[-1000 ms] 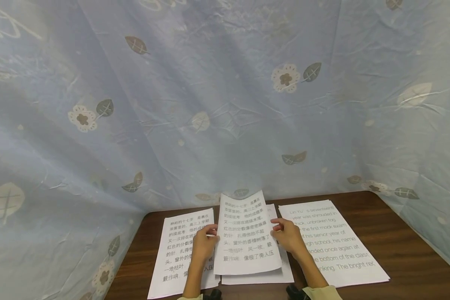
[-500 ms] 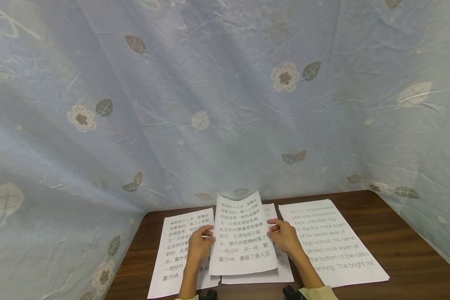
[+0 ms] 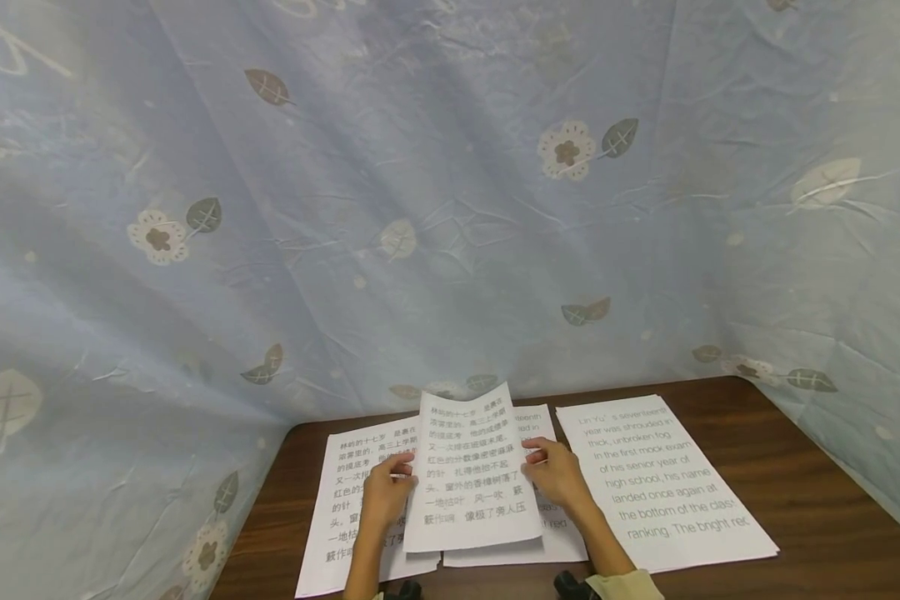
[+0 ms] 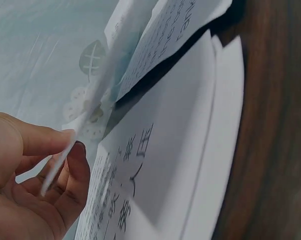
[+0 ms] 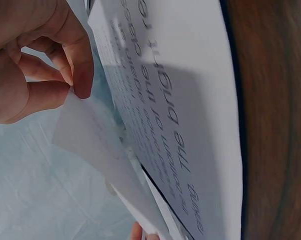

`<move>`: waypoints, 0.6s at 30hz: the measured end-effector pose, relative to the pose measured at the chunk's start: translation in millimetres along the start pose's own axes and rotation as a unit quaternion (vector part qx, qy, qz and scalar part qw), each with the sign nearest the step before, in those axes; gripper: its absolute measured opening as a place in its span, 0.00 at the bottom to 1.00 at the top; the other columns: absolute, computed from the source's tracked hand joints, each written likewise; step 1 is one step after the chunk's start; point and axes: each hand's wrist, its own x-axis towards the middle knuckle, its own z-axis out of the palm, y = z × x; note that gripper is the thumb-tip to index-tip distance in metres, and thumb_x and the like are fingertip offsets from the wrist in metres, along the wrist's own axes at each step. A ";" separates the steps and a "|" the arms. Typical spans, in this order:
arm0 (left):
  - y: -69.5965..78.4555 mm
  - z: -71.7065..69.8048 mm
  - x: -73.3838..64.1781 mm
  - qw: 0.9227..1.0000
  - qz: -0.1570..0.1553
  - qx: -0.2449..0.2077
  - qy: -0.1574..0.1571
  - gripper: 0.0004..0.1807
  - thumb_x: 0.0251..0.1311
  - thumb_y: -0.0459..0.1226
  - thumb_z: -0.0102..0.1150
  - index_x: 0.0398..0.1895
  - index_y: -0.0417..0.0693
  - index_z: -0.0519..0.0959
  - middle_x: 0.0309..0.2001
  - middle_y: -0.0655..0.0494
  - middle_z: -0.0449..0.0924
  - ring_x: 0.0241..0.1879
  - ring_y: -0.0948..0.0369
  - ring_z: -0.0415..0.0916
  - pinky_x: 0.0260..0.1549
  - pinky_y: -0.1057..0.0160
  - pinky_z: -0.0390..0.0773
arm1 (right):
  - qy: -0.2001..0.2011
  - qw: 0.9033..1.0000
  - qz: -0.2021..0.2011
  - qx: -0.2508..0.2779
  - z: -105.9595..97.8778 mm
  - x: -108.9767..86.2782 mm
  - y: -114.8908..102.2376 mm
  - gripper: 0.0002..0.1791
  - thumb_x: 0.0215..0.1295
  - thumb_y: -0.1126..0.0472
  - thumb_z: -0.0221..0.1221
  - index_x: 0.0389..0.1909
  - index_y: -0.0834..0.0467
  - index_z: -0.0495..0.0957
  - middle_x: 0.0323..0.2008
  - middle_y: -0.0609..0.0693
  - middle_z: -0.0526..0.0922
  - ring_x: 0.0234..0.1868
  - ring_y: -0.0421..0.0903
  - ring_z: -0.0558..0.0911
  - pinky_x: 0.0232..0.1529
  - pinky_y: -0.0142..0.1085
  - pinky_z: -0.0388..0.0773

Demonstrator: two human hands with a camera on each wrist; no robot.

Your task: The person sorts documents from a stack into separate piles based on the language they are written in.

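Observation:
A sheet of paper printed with Chinese characters is held up between both hands, its top corners curling. The left hand pinches its left edge between thumb and fingers, plain in the left wrist view, where the sheet shows nearly edge-on. On the opposite edge, the right hand pinches with thumb and forefinger; the right wrist view shows the paper sloping away from that grip. Behind and below the sheet lies a middle stack of English-printed paper, mostly covered. The left stack of Chinese-printed paper is partly under the left hand.
A right-hand stack of English-printed paper lies beyond the right forearm. All the stacks rest on a dark brown wooden table. A pale blue curtain with leaves and flowers hangs right behind the table's back edge.
Both hands have moved left with the held sheet, which now overlaps more of the left stack and uncovers more of the middle one. The grips look the same.

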 end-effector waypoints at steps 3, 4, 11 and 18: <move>-2.2 -5.3 -0.5 1.000 -0.004 -0.001 0.001 0.22 0.63 0.28 0.65 0.62 0.39 0.84 0.45 0.46 0.86 0.40 0.58 0.83 0.39 0.62 0.84 | -0.006 1.000 -0.001 -0.001 8.4 -0.2 -2.2 0.23 0.64 0.67 0.67 0.61 0.63 0.84 0.40 0.53 0.87 0.36 0.44 0.85 0.33 0.34 0.80; -3.0 -6.8 -0.5 1.000 -0.005 -0.001 0.001 0.22 0.64 0.28 0.65 0.62 0.39 0.84 0.45 0.46 0.86 0.40 0.57 0.83 0.39 0.61 0.84 | -0.008 1.000 0.001 0.001 11.0 -0.4 -2.9 0.23 0.64 0.67 0.67 0.61 0.63 0.84 0.40 0.52 0.86 0.36 0.44 0.85 0.33 0.34 0.81; -10.1 -17.4 -0.4 1.000 -0.016 0.004 0.003 0.22 0.64 0.28 0.65 0.62 0.40 0.84 0.45 0.47 0.86 0.40 0.58 0.83 0.40 0.60 0.83 | -0.017 1.000 0.003 0.012 20.7 -4.4 -10.0 0.23 0.64 0.67 0.67 0.60 0.63 0.84 0.40 0.53 0.87 0.37 0.45 0.85 0.36 0.35 0.82; -21.4 -28.5 0.4 1.000 -0.014 0.009 0.005 0.21 0.64 0.28 0.66 0.61 0.40 0.85 0.46 0.47 0.86 0.39 0.58 0.82 0.35 0.66 0.80 | -0.023 1.000 -0.002 0.012 29.8 -6.0 -14.4 0.22 0.63 0.67 0.67 0.59 0.63 0.85 0.39 0.52 0.87 0.35 0.44 0.85 0.35 0.35 0.81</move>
